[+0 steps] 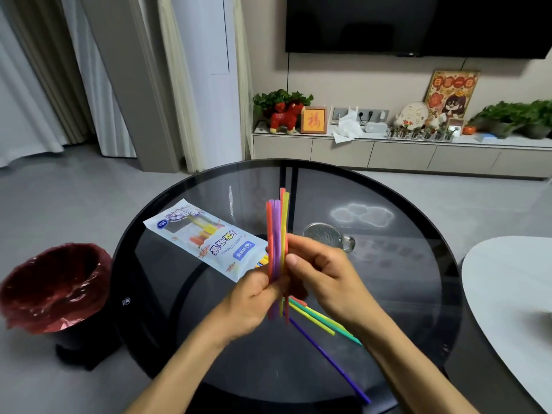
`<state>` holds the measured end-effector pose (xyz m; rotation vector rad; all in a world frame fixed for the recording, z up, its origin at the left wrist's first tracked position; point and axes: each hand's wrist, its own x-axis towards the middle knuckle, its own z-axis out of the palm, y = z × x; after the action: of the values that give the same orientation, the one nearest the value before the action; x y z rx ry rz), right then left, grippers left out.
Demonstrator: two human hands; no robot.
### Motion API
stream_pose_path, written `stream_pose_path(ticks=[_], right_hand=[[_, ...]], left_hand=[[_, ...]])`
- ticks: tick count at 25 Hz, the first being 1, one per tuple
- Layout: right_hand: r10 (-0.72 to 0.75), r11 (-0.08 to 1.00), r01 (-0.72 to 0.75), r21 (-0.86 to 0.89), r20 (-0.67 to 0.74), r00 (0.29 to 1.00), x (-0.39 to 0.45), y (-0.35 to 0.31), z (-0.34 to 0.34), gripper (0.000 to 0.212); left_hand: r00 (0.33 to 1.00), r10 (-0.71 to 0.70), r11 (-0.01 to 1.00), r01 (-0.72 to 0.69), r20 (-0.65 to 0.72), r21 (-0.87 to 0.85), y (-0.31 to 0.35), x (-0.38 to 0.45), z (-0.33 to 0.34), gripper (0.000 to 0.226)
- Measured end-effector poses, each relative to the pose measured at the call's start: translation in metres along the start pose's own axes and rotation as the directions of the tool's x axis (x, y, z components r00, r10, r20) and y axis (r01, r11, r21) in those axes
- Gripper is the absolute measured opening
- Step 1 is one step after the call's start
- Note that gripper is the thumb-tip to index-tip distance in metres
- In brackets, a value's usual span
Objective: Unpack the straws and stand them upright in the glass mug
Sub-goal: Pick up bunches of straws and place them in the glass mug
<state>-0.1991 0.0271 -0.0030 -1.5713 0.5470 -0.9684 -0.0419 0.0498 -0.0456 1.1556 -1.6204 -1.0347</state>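
Left hand: the left hand [254,297], at frame centre and slightly low, has fingers and thumb curled round the lower part of an upright bundle of straws [277,234].
Right hand: the right hand [321,276], just right of centre, pinches the same bundle from its right side, thumb in front and fingers behind; both forearms run down to the bottom edge.
Bundle: orange, purple and yellow straws stand nearly vertical above the table, tops fanned unevenly.
Loose straws: yellow, green, red and purple loose straws [325,324] lie on the glass under the right wrist, slanting to the lower right.
Pack: the pack [206,237] lies flat left of centre, its open end near the left hand, more straws showing inside.
Mug: the mug [327,236] stands right of the bundle, just beyond the right hand's fingers, handle to the right.
Table: a round dark glass table [185,294] fills the lower middle.
Room: a bin [53,291] with a red liner stands at lower left; a white tabletop [513,288] enters at the right edge; curtains upper left, a TV [418,22] upper right over a low cabinet [388,153] with plants and ornaments.
Hard to see: the mug's near side is hidden by fingers; whether it holds any straws cannot be told; the bundle's lower ends are blurred.
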Motion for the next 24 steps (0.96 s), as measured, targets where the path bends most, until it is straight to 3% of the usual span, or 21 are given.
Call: stream_pose_path(ticks=[5,7,10,12,14,16,18,21,24], right_hand=[[0.022,0.979,-0.009,-0.206,0.065,0.998,0.011,0.003,0.000,0.009],[0.004,0.977,-0.008,-0.215,-0.018,1.000,0.014,0.004,0.002,0.008],[-0.029,0.994,0.000,-0.107,-0.268,0.963,0.019,-0.006,-0.005,0.008],[0.004,0.998,0.025,0.061,-0.435,0.900,0.027,-0.015,-0.026,0.010],[0.050,0.975,0.101,0.197,-0.641,0.766,0.038,-0.020,-0.061,0.006],[0.125,0.947,0.171,0.272,-0.802,0.584,0.044,-0.014,-0.090,0.007],[0.182,0.951,0.136,0.278,-0.857,0.482,0.048,0.005,-0.100,0.009],[0.231,0.962,0.017,0.273,-0.843,0.486,0.053,0.035,-0.090,0.012],[0.277,0.957,-0.064,0.284,-0.821,0.499,0.059,0.048,-0.086,0.007]], left_hand=[[0.988,0.022,0.986,-0.047,0.153,0.162,0.005,0.001,-0.012,0.022],[0.987,-0.016,0.982,-0.014,0.158,0.190,0.006,0.002,-0.010,0.018],[0.995,-0.060,0.981,0.045,0.076,0.191,0.006,0.007,-0.005,0.017],[0.999,-0.002,0.955,0.016,-0.048,0.297,0.003,0.010,-0.005,0.015],[0.985,0.030,0.930,0.034,-0.168,0.367,0.000,0.012,-0.009,0.021],[0.985,0.061,0.835,0.037,-0.160,0.549,-0.005,0.011,-0.011,0.024],[0.998,0.034,0.693,0.014,-0.053,0.721,-0.016,0.009,-0.009,0.031],[0.996,-0.088,0.543,0.031,0.020,0.839,-0.030,0.010,-0.007,0.047],[0.996,-0.087,0.493,0.022,0.025,0.870,-0.034,0.010,-0.008,0.053]])
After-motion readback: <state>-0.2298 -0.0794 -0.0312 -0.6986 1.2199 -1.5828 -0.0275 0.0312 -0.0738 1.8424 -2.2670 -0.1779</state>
